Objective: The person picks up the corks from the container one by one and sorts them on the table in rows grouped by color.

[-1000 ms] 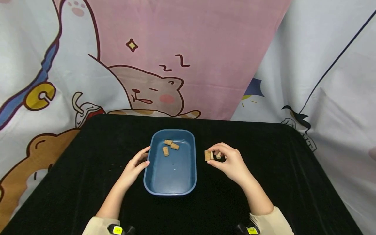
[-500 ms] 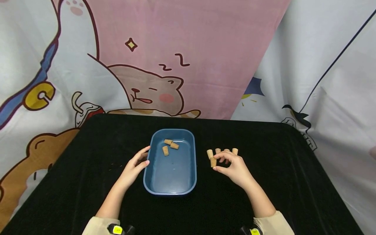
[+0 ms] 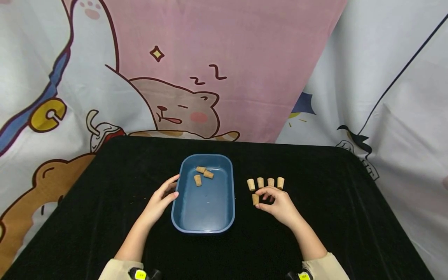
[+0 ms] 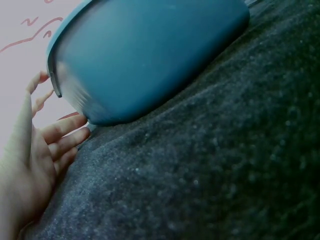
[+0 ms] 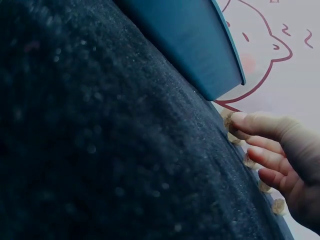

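Note:
In the head view, my right hand (image 3: 280, 206) pinches a tapered cork stopper (image 3: 256, 199) between thumb and fingers, low over the black cloth. Just behind it stands a row of several more corks (image 3: 251, 184); in the right wrist view, corks (image 5: 278, 206) show past the fingers. A blue rectangular tray (image 3: 203, 227) sits at the middle, with 3 corks (image 3: 197, 180) lying in its far half. At the tray's left side, my left hand (image 3: 159, 202) touches the rim with loosely extended fingers. In the left wrist view, fingers (image 4: 67, 125) reach the tray's outer wall.
A black cloth (image 3: 115, 186) covers the table. Behind it hangs a pink and white curtain (image 3: 266, 58) with cartoon animals. Small light specks lie on the cloth left of the tray.
My right hand has brought its cork nearer me and slightly right, to the front of the row, baring the corks behind. The left hand and tray stay put.

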